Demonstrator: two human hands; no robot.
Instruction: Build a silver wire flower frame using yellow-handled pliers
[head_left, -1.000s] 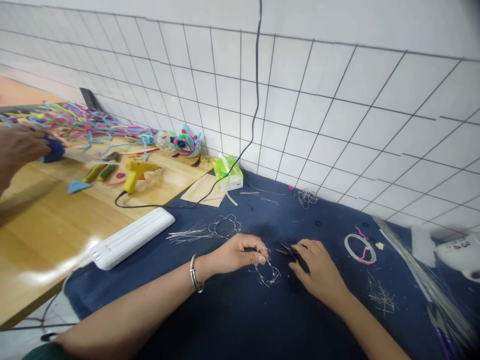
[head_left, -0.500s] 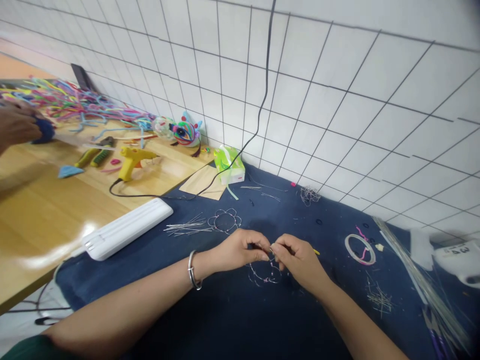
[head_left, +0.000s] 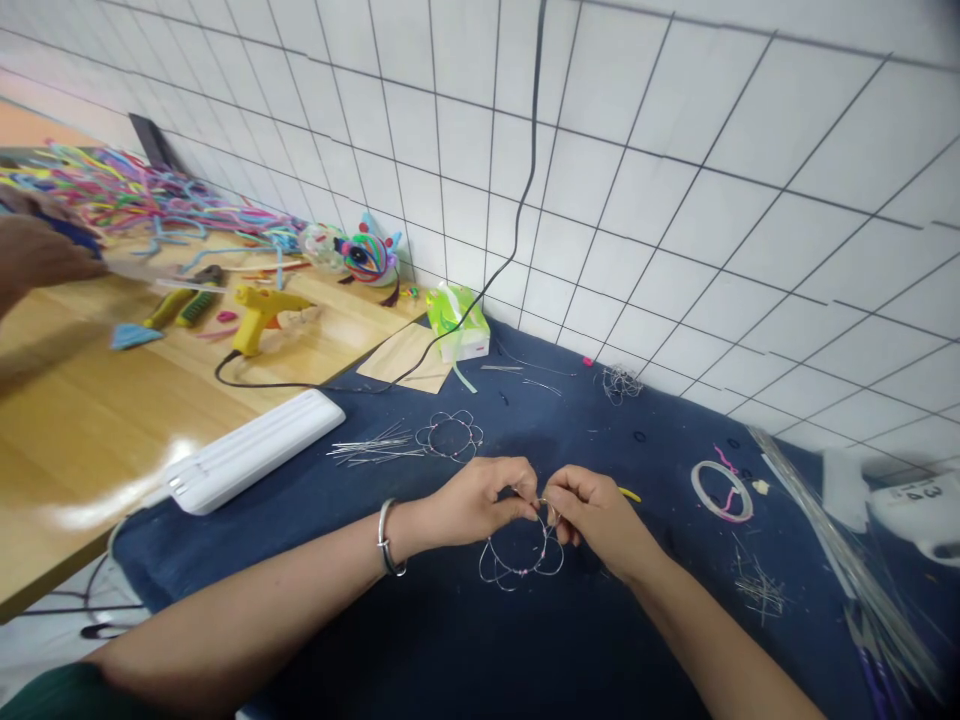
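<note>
Between my two hands hangs a wire flower [head_left: 523,572], a ring of thin silver wire with looped petals and small pink beads. My left hand [head_left: 491,500] pinches its upper edge between thumb and fingers. Close beside it, my right hand [head_left: 592,515] pinches the same upper edge, fingertips nearly touching the left ones. The exact wire ends in my fingertips are too small to make out. Beyond my left hand a second wire flower [head_left: 450,437] lies flat on the dark blue cloth [head_left: 420,610], next to a bundle of straight wire pieces [head_left: 375,445].
On the left are a white power strip [head_left: 255,450], a yellow glue gun [head_left: 259,315], pliers [head_left: 187,300] and pipe cleaners [head_left: 150,205]. A co-worker's hand [head_left: 45,255] is at far left. Rightward lie a white ring [head_left: 699,490], wire scraps [head_left: 761,590] and long wires [head_left: 832,540].
The wire flower has swung round and hangs lower and slightly left, showing more of its petals. My hands stay pinched at its top. The co-worker's hand has shifted.
</note>
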